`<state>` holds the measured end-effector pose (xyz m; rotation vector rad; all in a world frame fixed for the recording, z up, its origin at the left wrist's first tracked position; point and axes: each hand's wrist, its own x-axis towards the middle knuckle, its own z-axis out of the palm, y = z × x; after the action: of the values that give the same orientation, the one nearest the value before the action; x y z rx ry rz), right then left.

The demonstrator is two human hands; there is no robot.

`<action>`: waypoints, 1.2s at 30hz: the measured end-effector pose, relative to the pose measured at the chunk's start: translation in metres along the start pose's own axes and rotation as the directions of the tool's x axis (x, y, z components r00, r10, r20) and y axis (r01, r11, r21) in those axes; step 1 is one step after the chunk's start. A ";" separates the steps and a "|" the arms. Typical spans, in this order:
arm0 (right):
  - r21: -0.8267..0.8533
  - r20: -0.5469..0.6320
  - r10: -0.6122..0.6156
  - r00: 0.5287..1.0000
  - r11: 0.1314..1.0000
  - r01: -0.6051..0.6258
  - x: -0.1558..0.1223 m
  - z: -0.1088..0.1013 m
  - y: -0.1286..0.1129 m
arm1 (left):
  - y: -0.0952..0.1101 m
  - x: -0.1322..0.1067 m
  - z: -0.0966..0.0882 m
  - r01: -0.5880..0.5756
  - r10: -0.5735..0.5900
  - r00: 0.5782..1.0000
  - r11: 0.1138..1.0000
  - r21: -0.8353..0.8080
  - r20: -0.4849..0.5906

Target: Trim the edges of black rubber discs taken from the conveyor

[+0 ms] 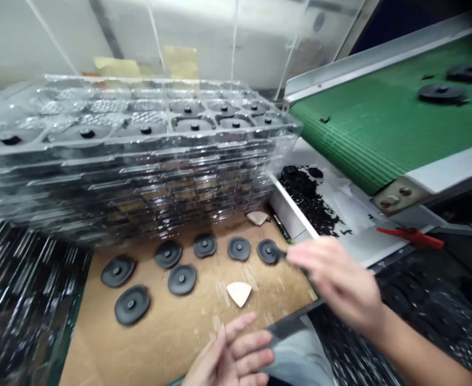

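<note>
My left hand is at the bottom middle, palm turned up, fingers spread with nothing in them. Just beyond its fingertips lies a cream-coloured triangular pad. My right hand, smeared by motion, is at the right edge of the brown board, its fingers pressed together. A small dark bit shows at the fingertips, against a dark grey round disc; what it is I cannot make out. Several like discs lie in loose rows to the left, among them one disc and another, each with a small central stub.
A stack of clear plastic trays with discs in its pockets stands behind the board. At right, a green conveyor belt carries two dark parts above a white bin of black scraps. A red-handled tool lies beside it.
</note>
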<state>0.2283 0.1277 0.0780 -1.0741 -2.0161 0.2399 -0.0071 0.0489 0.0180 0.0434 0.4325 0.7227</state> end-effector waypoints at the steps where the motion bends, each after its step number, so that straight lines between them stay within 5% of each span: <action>1: 0.029 0.071 -0.164 0.984 0.986 0.162 -0.010 0.006 -0.016 | 0.000 0.000 0.008 -0.010 0.010 0.999 1.000 0.003 0.035; 4: 0.130 0.181 -0.450 0.874 0.892 0.433 -0.032 0.026 -0.046 | -0.002 -0.002 0.018 -0.040 0.040 0.999 0.999 -0.008 0.014; 7: 0.232 0.188 -0.444 0.876 0.887 0.400 -0.041 0.042 -0.052 | -0.004 -0.010 0.013 -0.081 0.080 0.996 0.997 -0.015 -0.039; 10: 0.378 0.163 -0.342 0.925 0.888 0.262 -0.045 0.051 -0.050 | -0.003 -0.023 0.007 -0.151 0.148 0.987 0.988 -0.033 -0.065; 13: 0.366 0.150 -0.061 0.987 0.931 0.002 -0.050 0.065 -0.043 | 0.002 -0.035 0.006 -0.230 0.221 0.969 0.970 -0.074 -0.108; 17: 0.094 0.174 0.308 0.935 0.940 -0.327 -0.061 0.105 -0.025 | 0.008 -0.046 0.002 -0.365 0.346 0.901 0.931 -0.025 -0.262; 22: 0.071 0.304 0.282 0.910 0.946 -0.316 -0.073 0.143 -0.013 | 0.009 -0.051 -0.005 -0.438 0.405 0.841 0.899 -0.012 -0.359; 27: 0.169 0.412 0.177 0.894 0.949 -0.266 -0.045 0.132 -0.025 | 0.006 -0.043 -0.008 -0.492 0.459 0.801 0.870 0.013 -0.384; 31: 0.263 0.368 0.118 0.922 0.938 -0.225 -0.005 0.107 -0.064 | 0.006 -0.037 -0.004 -0.489 0.501 0.754 0.860 0.147 -0.425; 33: 0.352 0.311 -0.010 0.950 0.930 -0.106 0.006 0.097 -0.086 | 0.007 -0.035 -0.001 -0.463 0.496 0.758 0.866 0.187 -0.423; 36: 0.436 0.471 -0.086 0.878 0.888 -0.146 0.012 0.090 -0.106 | 0.009 -0.034 0.003 -0.408 0.478 0.745 0.878 0.249 -0.465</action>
<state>0.0947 0.0896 0.0804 -0.7837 -2.2017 1.0427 -0.0337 0.0340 0.0351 0.0800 1.0132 1.1887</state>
